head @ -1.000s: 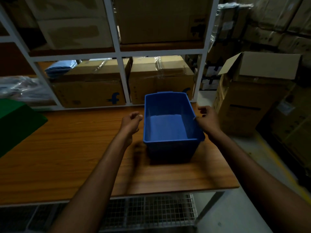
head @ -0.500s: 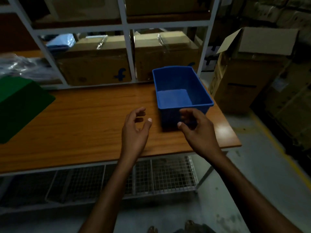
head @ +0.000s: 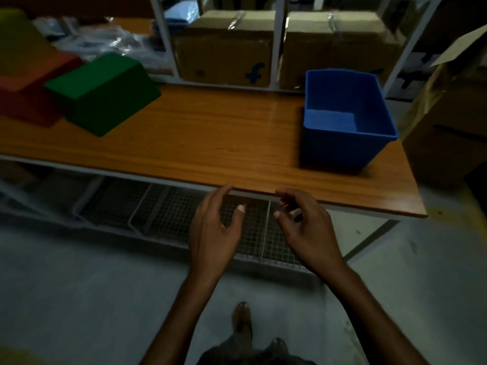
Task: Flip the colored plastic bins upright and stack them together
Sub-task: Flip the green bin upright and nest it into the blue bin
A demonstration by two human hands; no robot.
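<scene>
A blue bin (head: 345, 119) stands upright and empty at the right end of the wooden table (head: 210, 143). At the left end a green bin (head: 105, 93) lies upside down, with a red bin (head: 29, 93) upside down beside it and a yellow-green bin (head: 15, 38) behind at the frame's edge. My left hand (head: 213, 230) and my right hand (head: 305, 227) hover side by side just in front of the table's near edge. Both hold nothing, fingers loosely curled and apart.
Behind the table a white metal rack (head: 276, 43) holds taped cardboard boxes (head: 224, 46) and plastic-wrapped goods (head: 110, 40). An open cardboard box (head: 448, 106) stands on the floor to the right. Wire mesh baskets (head: 171, 214) hang under the table. My feet (head: 242, 320) show below.
My hands let go of the blue bin and drew back off the table to its near edge. The view swung left and down, bringing the green, red and yellow-green bins into sight.
</scene>
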